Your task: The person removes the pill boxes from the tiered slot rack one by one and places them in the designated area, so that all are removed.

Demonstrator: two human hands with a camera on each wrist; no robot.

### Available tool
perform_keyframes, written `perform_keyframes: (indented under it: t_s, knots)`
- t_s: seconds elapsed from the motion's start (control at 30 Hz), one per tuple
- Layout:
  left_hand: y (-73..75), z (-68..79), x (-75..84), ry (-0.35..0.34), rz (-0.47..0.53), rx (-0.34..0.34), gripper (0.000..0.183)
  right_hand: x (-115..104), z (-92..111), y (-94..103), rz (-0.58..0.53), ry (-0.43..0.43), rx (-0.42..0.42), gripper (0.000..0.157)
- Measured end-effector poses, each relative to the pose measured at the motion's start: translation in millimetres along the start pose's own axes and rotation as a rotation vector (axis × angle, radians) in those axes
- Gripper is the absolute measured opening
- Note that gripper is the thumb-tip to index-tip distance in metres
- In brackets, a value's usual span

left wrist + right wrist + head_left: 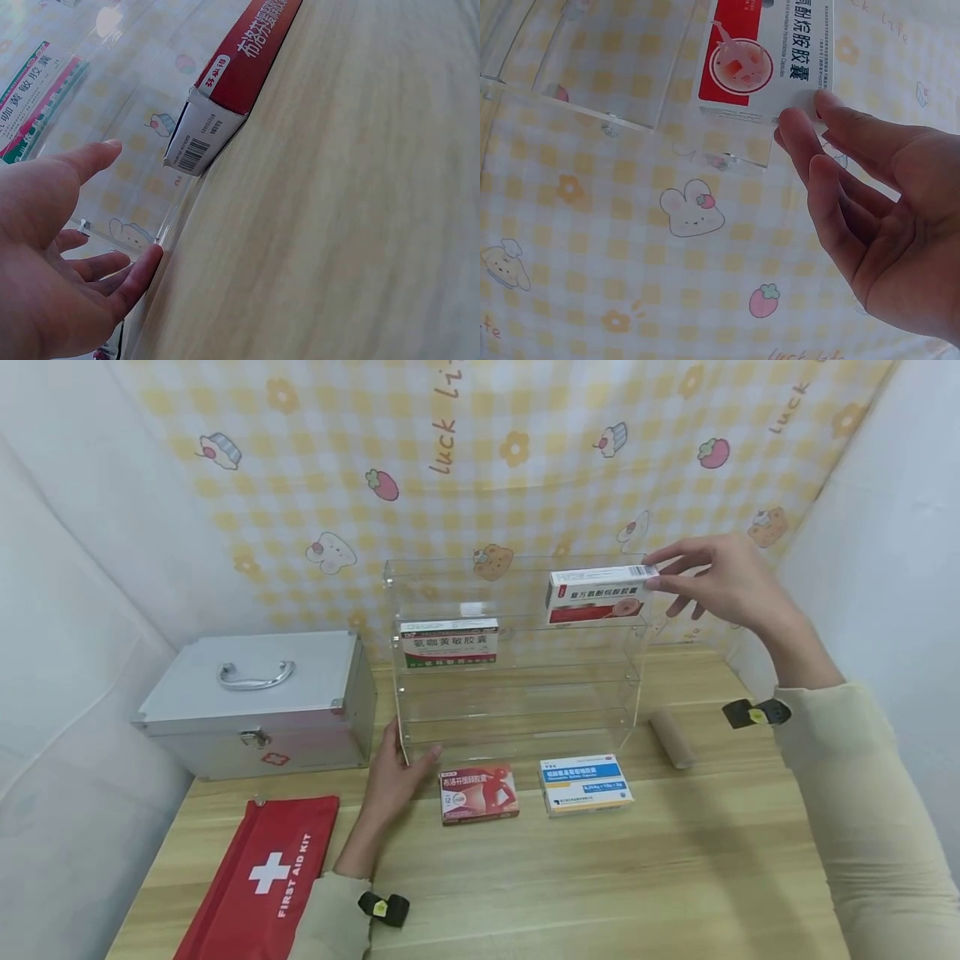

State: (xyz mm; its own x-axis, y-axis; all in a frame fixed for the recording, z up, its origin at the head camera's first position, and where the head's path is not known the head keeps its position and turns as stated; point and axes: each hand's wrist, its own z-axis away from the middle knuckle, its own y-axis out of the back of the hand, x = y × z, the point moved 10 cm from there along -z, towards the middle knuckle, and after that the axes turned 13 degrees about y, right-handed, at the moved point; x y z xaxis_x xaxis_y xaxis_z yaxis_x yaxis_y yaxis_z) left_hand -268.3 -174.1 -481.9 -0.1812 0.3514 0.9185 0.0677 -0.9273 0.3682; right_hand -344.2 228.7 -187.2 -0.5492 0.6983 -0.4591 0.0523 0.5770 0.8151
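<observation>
A clear acrylic display rack (pixel 517 700) stands on the table. On its top tier at the right leans a white-and-red medicine box (pixel 596 597). My right hand (pixel 731 581) pinches that box's right end between thumb and fingers; the other fingers hang loose. My left hand (pixel 397 777) is at the rack's lower left corner, fingers by the side panel and thumb stretched out in front, with nothing in its grasp. A white-and-green medicine box (pixel 450 644) sits on a tier at the left. Before the rack lie a red ibuprofen box (pixel 478 795) and a blue-and-white medicine box (pixel 587 785).
At the left stands a silver metal case (pixel 262 710) with a handle. A red first aid kit pouch (pixel 270 868) lies in front of it. Right of the rack is a brown cardboard-like tube (pixel 672 739). A checked curtain (pixel 517 485) hangs behind.
</observation>
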Motion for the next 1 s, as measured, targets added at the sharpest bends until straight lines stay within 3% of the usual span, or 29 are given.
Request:
perform_keyframes:
  t_s: [0.27,0.63,0.8,1.0]
  knots:
    - [-1.9,0.2,-3.5,0.004,-0.006,-0.001,0.093,-15,17,-6.0,-0.046,0.073,-0.054,0.026]
    - [-3.2,-1.5,-2.7,0.008,-0.009,-0.009,0.094,2,84,-42.7,-0.223,-0.033,-0.237,0.024]
    - [-4.5,-3.8,-3.5,0.014,-0.002,-0.009,0.094,10,117,-74.1,-0.346,-0.008,-0.326,0.025]
    - [-3.6,-5.0,-2.9,0.008,0.002,-0.007,0.094,32,173,-140.4,-0.492,-0.049,-0.476,0.025]
